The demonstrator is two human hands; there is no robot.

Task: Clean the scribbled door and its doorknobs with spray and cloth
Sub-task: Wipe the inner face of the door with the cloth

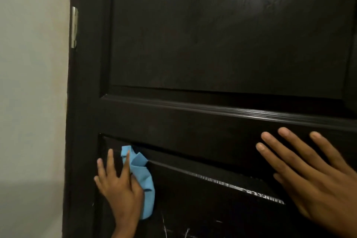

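A dark panelled door (212, 44) fills most of the view, with a pale wall (32, 83) to its left and a metal hinge (74, 27) on its left edge. The left hand (117, 185) presses a crumpled blue cloth (143, 177) against the top left corner of the lower panel; its fingers lie straight and spread, one laid over the cloth, so the grip is wide and flat. The right hand (309, 176) rests flat on the door to the right, fingers straight and fanned across the middle rail, grip wide, holding nothing. White scribbles (173, 230) show low on the lower panel, just right of the cloth's lower end.
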